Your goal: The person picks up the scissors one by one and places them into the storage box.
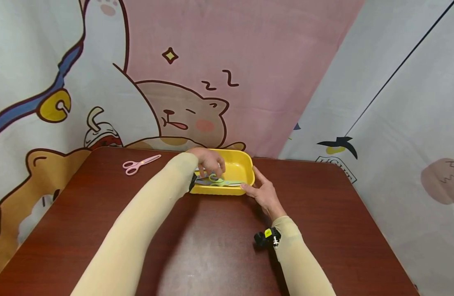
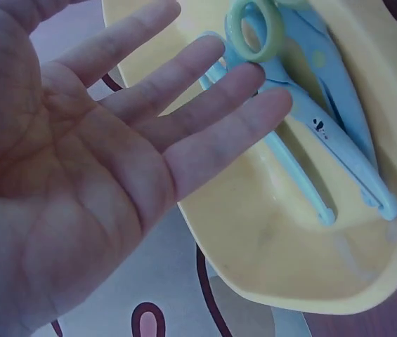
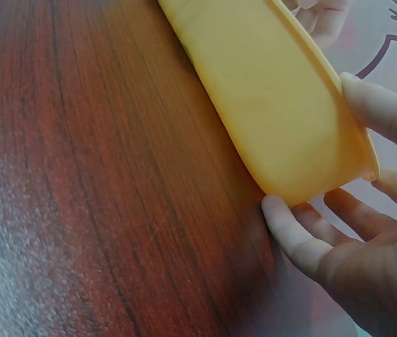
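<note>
A yellow plastic tray (image 1: pixel 235 155) stands near the table's far edge. Inside it lie green-handled scissors (image 1: pixel 227 183), and the left wrist view shows light blue scissors (image 2: pixel 349 151) beside a green finger loop (image 2: pixel 277 35). My left hand (image 1: pixel 210 161) reaches over the tray's left part, its fingers loosely extended and the palm bare in the left wrist view. My right hand (image 1: pixel 264 195) grips the tray's right end, thumb on the rim and fingers against the outer wall. How many scissors the tray holds is partly hidden by my left hand.
Pink scissors (image 1: pixel 139 164) lie on the brown table (image 1: pixel 197 246) left of the tray. Behind the table hangs a cloth (image 1: pixel 256 61) printed with cartoon animals. A small black camera (image 1: pixel 265 238) sits on my right wrist.
</note>
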The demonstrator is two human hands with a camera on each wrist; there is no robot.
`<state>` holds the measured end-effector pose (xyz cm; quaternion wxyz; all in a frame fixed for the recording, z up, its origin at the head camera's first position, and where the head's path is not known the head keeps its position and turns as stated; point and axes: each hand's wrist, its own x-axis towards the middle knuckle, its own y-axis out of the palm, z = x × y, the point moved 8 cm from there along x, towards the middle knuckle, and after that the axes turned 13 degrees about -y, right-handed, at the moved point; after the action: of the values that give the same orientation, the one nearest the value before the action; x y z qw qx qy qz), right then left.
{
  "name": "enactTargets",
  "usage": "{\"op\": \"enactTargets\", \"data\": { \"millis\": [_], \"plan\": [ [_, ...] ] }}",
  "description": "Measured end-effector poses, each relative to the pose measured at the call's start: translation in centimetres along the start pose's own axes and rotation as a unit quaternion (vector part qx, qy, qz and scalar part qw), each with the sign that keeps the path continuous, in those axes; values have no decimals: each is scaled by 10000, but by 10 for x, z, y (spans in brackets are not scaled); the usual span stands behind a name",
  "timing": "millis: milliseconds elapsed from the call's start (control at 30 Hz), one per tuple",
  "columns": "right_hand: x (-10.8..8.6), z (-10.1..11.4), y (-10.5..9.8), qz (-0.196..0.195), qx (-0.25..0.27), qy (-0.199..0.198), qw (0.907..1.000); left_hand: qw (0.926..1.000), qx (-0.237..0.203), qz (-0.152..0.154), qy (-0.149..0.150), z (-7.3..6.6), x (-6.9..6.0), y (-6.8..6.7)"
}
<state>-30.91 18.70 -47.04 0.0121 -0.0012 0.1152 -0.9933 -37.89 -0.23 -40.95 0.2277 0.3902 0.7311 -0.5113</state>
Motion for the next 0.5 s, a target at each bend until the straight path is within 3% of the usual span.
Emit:
{"op": "enactTargets", "data": {
  "millis": [500],
  "plan": [
    [1,-1,0,32,80,-15,10000,9914,674,-697,881,0,-15,2]
  ]
}}
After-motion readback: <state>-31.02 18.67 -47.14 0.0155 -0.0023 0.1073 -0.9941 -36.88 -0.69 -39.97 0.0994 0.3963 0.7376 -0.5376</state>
